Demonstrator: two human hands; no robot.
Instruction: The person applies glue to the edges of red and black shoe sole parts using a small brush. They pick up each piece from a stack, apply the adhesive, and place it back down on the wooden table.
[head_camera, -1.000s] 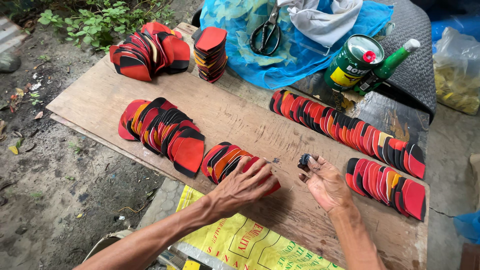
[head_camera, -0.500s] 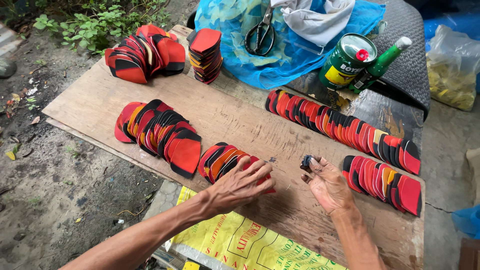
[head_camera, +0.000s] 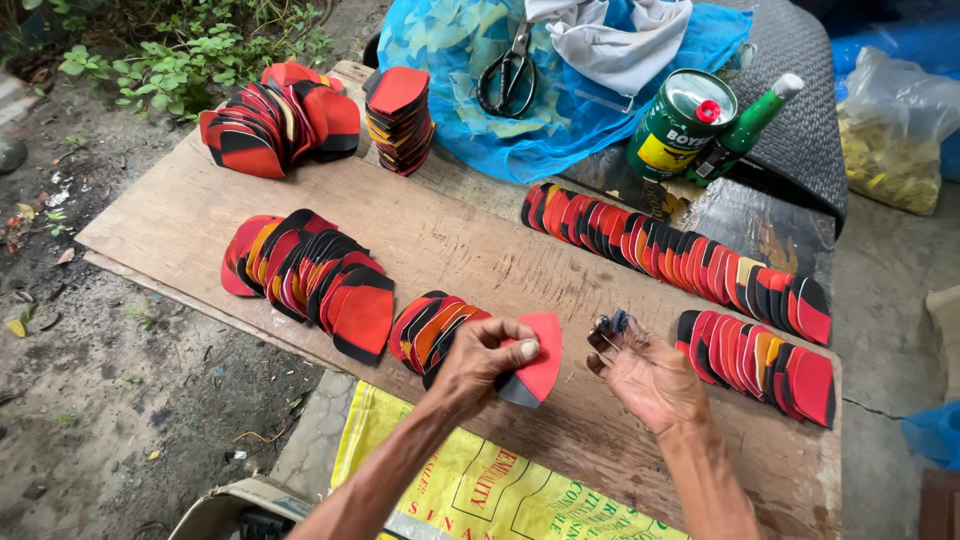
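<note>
Left hand (head_camera: 485, 362), lower centre of frame, pinches 1 red-and-black cut piece (head_camera: 535, 360) btwn thumb and fingers, lifted at the right end of a short fanned row (head_camera: 435, 330) of same pieces. Right hand (head_camera: 650, 378), just right of it, palm up, fingertips pressed together on a small dark brush-like tool (head_camera: 612, 323). Both sit over a wooden board (head_camera: 480, 250). More fanned rows: 1 mid-left (head_camera: 310, 280), 1 long across upper right (head_camera: 680, 255), 1 at right edge (head_camera: 760, 360). Upper left: loose heap (head_camera: 275, 120) w/ neat stack (head_camera: 398, 118) beside it. Top centre: scissors (head_camera: 510, 72) on blue cloth (head_camera: 560, 110); green can (head_camera: 680, 122) and green bottle (head_camera: 748, 125) touching, top right. Yellow printed sack (head_camera: 480, 490) at bottom.
</note>
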